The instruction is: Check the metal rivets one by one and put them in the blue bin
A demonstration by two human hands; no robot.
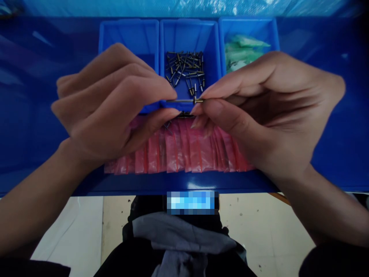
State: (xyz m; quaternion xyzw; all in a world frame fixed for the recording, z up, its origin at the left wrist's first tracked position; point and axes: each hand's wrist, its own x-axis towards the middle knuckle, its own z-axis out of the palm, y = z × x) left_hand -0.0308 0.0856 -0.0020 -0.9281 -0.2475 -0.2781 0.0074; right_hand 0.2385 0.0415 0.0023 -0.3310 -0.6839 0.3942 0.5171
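Note:
A single blind rivet [184,101] lies level between my hands, above the front edge of the middle blue bin. My right hand [268,111] pinches its short brass-coloured end between thumb and forefinger. The thin pin reaches to the left, in between the curled forefinger and thumb of my left hand [115,104]; a small gap shows beside it. More rivets [167,125] show just under my left thumb, partly hidden; whether that hand holds them is unclear. A loose pile of blind rivets [186,65] lies in the middle blue bin [188,32].
To the left stands another blue bin [129,36], partly behind my left hand. The right blue bin [248,25] contains green plastic bags [245,50]. A row of pink zip bags [177,154] lies along the blue table [63,169] near its front edge. Grey cloth [184,234] covers my lap.

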